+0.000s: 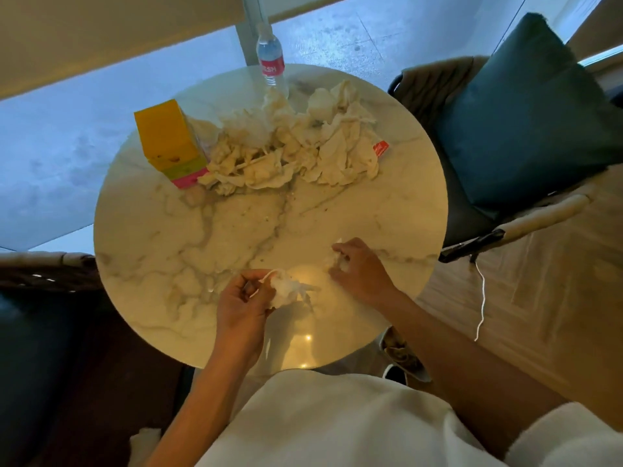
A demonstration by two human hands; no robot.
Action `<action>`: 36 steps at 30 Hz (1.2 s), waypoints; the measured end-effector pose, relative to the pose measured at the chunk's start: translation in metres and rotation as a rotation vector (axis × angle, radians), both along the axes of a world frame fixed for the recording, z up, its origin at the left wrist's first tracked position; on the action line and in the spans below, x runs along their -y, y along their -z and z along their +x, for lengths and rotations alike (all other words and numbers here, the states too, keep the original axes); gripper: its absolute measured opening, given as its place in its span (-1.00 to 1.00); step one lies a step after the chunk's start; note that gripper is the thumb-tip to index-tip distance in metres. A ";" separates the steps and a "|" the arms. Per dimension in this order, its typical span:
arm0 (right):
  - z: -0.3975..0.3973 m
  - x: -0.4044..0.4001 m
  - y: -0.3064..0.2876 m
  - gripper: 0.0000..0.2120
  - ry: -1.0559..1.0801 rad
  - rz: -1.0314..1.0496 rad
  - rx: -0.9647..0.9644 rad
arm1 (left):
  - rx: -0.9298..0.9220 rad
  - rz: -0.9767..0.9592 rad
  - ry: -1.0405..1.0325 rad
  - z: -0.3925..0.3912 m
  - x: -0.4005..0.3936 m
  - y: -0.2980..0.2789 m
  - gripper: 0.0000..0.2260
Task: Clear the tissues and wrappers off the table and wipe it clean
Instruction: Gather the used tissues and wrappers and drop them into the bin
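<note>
A round marble table (161, 244) carries a big heap of crumpled white tissues (290, 146) across its far half. A red wrapper (381, 150) pokes out at the heap's right edge. Near the front edge, my left hand (241, 303) grips a crumpled white tissue (286, 289). My right hand (357, 269) lies a little to the right, its fingers curled around a smaller tissue wad (335, 261) on the tabletop. Small crumbs and smears dot the marble below the heap.
A yellow carton (167, 138) stands at the far left of the table. A water bottle (269, 59) stands at the far edge. A chair with a teal cushion (519, 119) sits right. A white cable (482, 298) hangs over the wooden floor.
</note>
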State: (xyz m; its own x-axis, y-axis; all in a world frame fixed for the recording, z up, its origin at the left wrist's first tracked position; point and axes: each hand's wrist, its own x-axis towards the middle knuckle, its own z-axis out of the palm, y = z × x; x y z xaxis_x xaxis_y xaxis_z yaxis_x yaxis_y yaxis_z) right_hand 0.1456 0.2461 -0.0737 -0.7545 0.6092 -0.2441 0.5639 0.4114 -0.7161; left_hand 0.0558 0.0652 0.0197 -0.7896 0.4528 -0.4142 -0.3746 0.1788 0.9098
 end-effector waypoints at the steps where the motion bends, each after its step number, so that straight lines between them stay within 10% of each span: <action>1: -0.003 0.002 0.003 -0.52 -0.019 0.030 0.031 | -0.001 -0.006 -0.003 -0.005 0.002 0.001 -0.83; 10: -0.011 0.017 0.014 -0.76 0.017 0.187 0.053 | 0.055 -0.029 0.050 -0.025 0.004 0.001 -0.85; 22: 0.124 -0.011 -0.001 -0.80 0.630 -0.067 -0.137 | 0.129 -0.061 0.363 0.052 -0.056 -0.004 -0.86; 36: 0.326 -0.038 0.135 -0.86 0.723 -0.412 0.248 | 0.037 -0.400 0.461 0.232 -0.146 0.118 -0.79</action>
